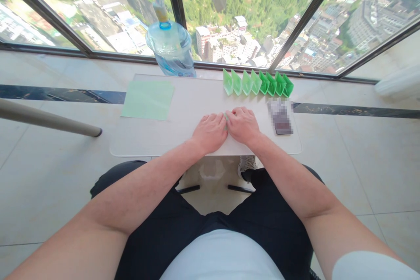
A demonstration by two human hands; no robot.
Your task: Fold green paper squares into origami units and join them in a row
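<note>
My left hand [210,131] and my right hand [243,125] meet near the front middle of the small white table. Between their fingertips shows a sliver of light green paper [226,116]. The fingers of both hands are curled and pressed down on it, and most of that paper is hidden beneath them. To the left lies flat light green paper [147,99]; whether it is one sheet or a stack I cannot tell. Along the back right edge stands a row of several folded green paper pieces [246,83], running from pale to darker green.
A phone-like dark object [282,118], partly pixelated, lies at the right of the white table [147,142]. Behind the table a large clear blue water jug [170,48] stands against the window. A grey pole [49,117] reaches in from the left above the tiled floor.
</note>
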